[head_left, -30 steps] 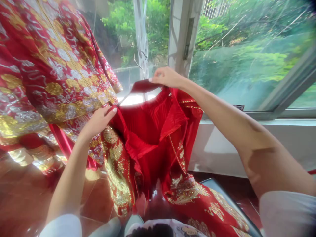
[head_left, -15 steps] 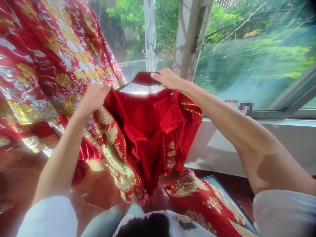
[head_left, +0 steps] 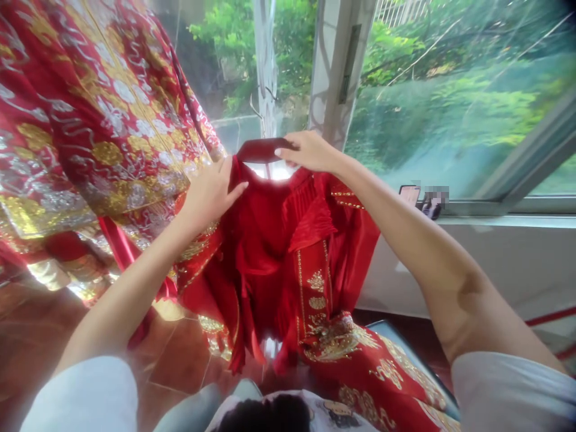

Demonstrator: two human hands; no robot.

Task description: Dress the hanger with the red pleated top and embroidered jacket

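At the centre: red gold-beaded jacket (head_left: 310,258), front open, just below the dark red clothes hanger (head_left: 256,151); cannot tell how far seated on it. Gripping the hanger toward twelve o'clock with the right hand (head_left: 310,150), thumb in front. Touching the shoulder toward ten with the left hand (head_left: 207,192); cannot tell whether pinching cloth. Could slip off at that shoulder, likely from a loose hold or tipping. Might snag beads on the sequinned robe (head_left: 112,120) hanging close by at ten, or drag against gold-patterned red cloth (head_left: 391,373) toward five.
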